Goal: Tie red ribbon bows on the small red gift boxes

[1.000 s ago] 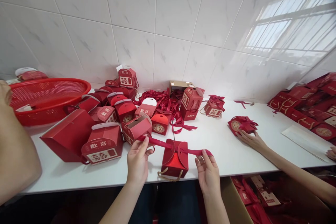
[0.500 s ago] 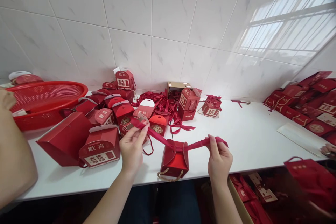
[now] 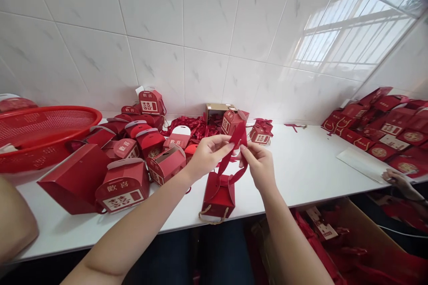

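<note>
A small red gift box (image 3: 219, 196) with a twisted gold cord handle stands near the table's front edge, between my forearms. Through its top runs a dark red ribbon (image 3: 238, 136), whose two ends rise and meet above the box. My left hand (image 3: 214, 153) pinches the ribbon from the left. From the other side my right hand (image 3: 259, 160) grips it too, close to the left fingertips. The ribbon forms a loose loop over the box; how its ends cross between my fingers is partly hidden.
Several red boxes (image 3: 123, 185) crowd the left, beside a red plastic basket (image 3: 50, 118). Loose ribbons (image 3: 187, 127) lie by the wall near a ribbon-topped box (image 3: 261, 131). More boxes (image 3: 394, 129) are piled right, near another person's hand (image 3: 397, 178). A carton (image 3: 371, 231) sits below.
Both hands have come together above the box, bringing the ribbon ends from stretched sideways to raised and meeting. The view has shifted slightly right. The red bag at lower right has moved away.
</note>
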Tool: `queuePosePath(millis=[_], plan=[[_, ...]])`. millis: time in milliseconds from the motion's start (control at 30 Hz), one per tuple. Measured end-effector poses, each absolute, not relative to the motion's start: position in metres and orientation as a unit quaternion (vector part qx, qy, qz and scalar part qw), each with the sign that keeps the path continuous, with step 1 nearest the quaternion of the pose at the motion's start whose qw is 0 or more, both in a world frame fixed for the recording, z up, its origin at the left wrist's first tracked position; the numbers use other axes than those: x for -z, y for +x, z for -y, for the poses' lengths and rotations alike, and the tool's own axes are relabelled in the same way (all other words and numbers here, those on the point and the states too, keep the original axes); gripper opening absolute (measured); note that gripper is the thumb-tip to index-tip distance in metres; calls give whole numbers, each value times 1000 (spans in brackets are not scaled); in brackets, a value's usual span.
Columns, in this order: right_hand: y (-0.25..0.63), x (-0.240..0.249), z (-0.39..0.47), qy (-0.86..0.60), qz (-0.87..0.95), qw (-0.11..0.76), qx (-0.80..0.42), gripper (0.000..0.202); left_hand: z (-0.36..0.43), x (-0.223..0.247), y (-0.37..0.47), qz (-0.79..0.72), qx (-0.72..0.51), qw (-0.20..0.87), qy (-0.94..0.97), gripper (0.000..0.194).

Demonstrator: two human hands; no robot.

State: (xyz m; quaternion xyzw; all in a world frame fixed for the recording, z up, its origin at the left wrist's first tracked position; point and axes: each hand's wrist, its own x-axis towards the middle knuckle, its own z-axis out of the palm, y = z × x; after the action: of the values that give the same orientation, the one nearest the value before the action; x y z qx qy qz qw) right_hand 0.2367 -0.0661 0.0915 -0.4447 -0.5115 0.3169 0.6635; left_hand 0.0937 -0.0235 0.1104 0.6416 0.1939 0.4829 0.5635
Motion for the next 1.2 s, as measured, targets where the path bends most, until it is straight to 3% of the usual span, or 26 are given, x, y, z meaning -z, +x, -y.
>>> queuePosePath(millis=[233,367,533,633,733,833,933,1067,1200], plan=[[234,-94,71,-407,579,621,-338,24,26,-113,97,-204,-471,534,672,28],[234,-87,68,-433,560,628,-324,36,25,-112,97,-195,-438,582,657,31],[245,-76,69,-408,611,602,-313,35,21,-110,88,-189,-363,659,631,24],[258,-76,71,-388,703,558,-207,25,20,-113,80,-210,-323,701,601,22],[269,-80,72,-374,802,466,-18,28,21,-116,75,-226,-324,729,559,21],[274,-83,73,-382,821,397,153,32,21,-114,73,-237,-335,735,540,18],[274,-81,72,-388,814,368,228,34,21,-109,73,-224,-335,738,542,14],[269,-73,70,-387,809,394,202,39,29,-108,74,-230,-389,632,630,12],[265,-54,78,-401,751,515,101,39,39,-101,64,-309,-467,335,758,21]])
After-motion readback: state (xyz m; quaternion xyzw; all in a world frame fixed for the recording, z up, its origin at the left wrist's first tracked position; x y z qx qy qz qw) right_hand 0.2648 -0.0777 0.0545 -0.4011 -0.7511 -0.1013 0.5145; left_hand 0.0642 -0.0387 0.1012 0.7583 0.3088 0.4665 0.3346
